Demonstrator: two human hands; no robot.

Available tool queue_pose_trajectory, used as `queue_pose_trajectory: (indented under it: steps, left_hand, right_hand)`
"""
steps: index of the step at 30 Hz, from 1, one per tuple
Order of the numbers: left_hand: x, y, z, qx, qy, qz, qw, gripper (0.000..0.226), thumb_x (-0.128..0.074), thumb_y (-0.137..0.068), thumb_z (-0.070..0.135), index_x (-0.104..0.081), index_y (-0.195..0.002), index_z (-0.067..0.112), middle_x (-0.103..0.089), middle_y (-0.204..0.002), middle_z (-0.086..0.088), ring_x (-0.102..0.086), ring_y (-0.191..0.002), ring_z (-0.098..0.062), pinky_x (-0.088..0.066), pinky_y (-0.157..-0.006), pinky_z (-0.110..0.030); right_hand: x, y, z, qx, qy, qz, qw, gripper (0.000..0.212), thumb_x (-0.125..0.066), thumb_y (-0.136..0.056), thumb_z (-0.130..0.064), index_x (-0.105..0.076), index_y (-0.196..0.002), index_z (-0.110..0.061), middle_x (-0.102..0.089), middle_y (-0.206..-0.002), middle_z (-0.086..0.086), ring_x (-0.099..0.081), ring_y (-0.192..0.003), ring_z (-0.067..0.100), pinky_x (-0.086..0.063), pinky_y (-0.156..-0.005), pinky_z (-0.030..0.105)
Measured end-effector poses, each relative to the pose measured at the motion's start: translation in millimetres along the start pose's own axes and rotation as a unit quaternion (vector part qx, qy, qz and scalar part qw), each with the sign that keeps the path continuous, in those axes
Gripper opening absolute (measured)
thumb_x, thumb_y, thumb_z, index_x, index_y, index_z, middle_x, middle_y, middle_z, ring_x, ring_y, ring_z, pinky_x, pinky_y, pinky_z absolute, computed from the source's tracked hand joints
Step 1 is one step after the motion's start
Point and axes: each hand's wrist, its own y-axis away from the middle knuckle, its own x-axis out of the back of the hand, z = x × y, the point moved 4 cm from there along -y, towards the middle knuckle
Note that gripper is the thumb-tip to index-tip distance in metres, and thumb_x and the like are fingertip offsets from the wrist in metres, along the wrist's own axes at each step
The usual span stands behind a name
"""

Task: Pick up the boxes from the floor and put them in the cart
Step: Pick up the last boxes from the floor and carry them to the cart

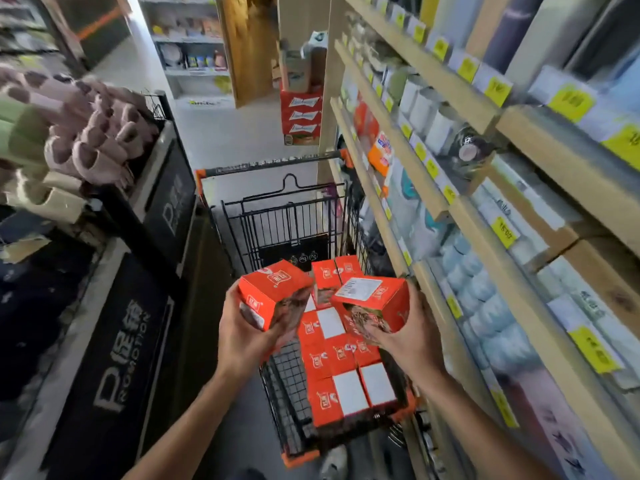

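Observation:
My left hand (242, 336) grips an orange box (273, 291) from below, tilted, over the left side of the cart. My right hand (405, 337) holds a second orange box (372, 296) with a white label on top, over the cart's middle. Below both hands stands the black wire shopping cart (287, 379) with orange corners. Several orange boxes (341, 368) lie packed in its basket, some showing white faces. No boxes on the floor are in view.
A wooden shelf unit (446, 209) full of goods runs close along the cart's right side. A black promotion bin (128, 341) with slippers (104, 140) stands on the left. The cart handle (273, 164) points up the aisle, toward stacked red cartons (301, 116).

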Motion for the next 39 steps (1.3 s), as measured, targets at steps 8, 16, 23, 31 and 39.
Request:
queue_pose_trajectory:
  steps: [8,16,23,31,39]
  left_hand:
    - [-45.0,-55.0,-66.1,0.098,-0.021,-0.039,0.994,0.093,-0.097,-0.059,0.025,-0.039,-0.132,0.034,-0.059,-0.124,0.015,-0.058,-0.116,0.004,-0.051,-0.089,-0.013]
    - [-74.3,-107.0,-124.1,0.170,-0.031,-0.078,0.982,0.099,-0.097,-0.057,0.031,-0.037,-0.136,0.033,-0.058,-0.128,0.013,-0.058,-0.122,-0.006,-0.052,-0.100,-0.031]
    - [-90.1,-132.4,-149.9,0.180,-0.037,-0.107,0.977,0.098,-0.096,-0.056,0.033,-0.040,-0.136,0.025,-0.058,-0.125,0.012,-0.058,-0.117,0.001,-0.047,-0.085,-0.004]
    - [-95.2,-141.4,-173.9,0.209,-0.015,-0.119,0.971,0.087,-0.094,-0.061,0.010,-0.041,-0.124,0.037,-0.059,-0.122,0.012,-0.060,-0.112,0.007,-0.050,-0.082,-0.007]
    - [-84.0,-138.2,-198.0,0.228,-0.039,-0.114,0.966,0.100,-0.097,-0.054,0.035,-0.037,-0.135,0.037,-0.057,-0.127,0.018,-0.057,-0.121,0.001,-0.049,-0.093,-0.012]
  right_hand:
    - [-63.0,-52.0,53.1,-0.083,0.049,-0.045,0.994,0.113,-0.093,-0.061,-0.043,-0.029,-0.152,-0.025,-0.054,-0.139,0.008,-0.055,-0.124,0.027,-0.052,-0.098,0.046]
    - [-135.6,-100.8,90.0,-0.164,0.082,-0.055,0.982,0.114,-0.092,-0.060,-0.044,-0.024,-0.149,-0.026,-0.053,-0.136,0.009,-0.054,-0.121,0.031,-0.052,-0.095,0.053]
    - [-193.0,-130.8,119.3,-0.228,0.136,-0.047,0.963,0.109,-0.083,-0.069,-0.054,-0.027,-0.153,-0.013,-0.043,-0.150,0.017,-0.039,-0.138,0.037,-0.034,-0.111,0.051]
    - [-241.0,-160.7,137.9,-0.272,0.180,-0.009,0.945,0.103,-0.078,-0.075,-0.058,-0.028,-0.154,-0.015,-0.045,-0.149,0.017,-0.039,-0.136,0.038,-0.031,-0.112,0.050]
    - [-280.7,-168.5,162.1,-0.294,0.208,-0.042,0.932,0.103,-0.080,-0.075,-0.056,-0.028,-0.154,-0.015,-0.043,-0.153,0.014,-0.035,-0.140,0.037,-0.031,-0.112,0.050]
